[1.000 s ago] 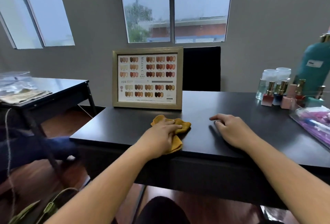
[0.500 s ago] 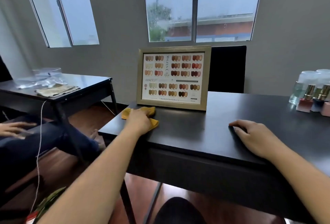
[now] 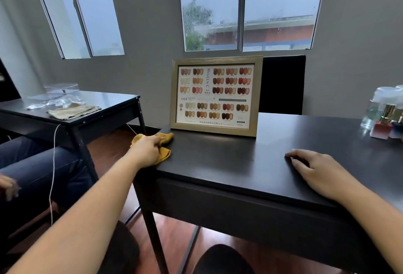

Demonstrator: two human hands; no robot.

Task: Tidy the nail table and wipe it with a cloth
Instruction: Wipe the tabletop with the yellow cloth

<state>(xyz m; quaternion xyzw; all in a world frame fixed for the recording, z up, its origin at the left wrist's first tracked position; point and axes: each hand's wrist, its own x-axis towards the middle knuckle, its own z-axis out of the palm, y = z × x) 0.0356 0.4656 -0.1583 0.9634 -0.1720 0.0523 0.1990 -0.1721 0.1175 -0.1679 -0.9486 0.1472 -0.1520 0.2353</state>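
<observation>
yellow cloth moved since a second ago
Yes. The yellow cloth slid left, from below the framed nail colour chart's right end to past its left end.

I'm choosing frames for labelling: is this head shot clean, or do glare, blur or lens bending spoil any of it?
Head view: soft daylight, framed colour chart legible; head view: pale glare on the side table top; head view: left window frames lean, wide-angle bending; head view: another person's hand at the left edge is smeared, left hand and yellow cloth sharp.
</observation>
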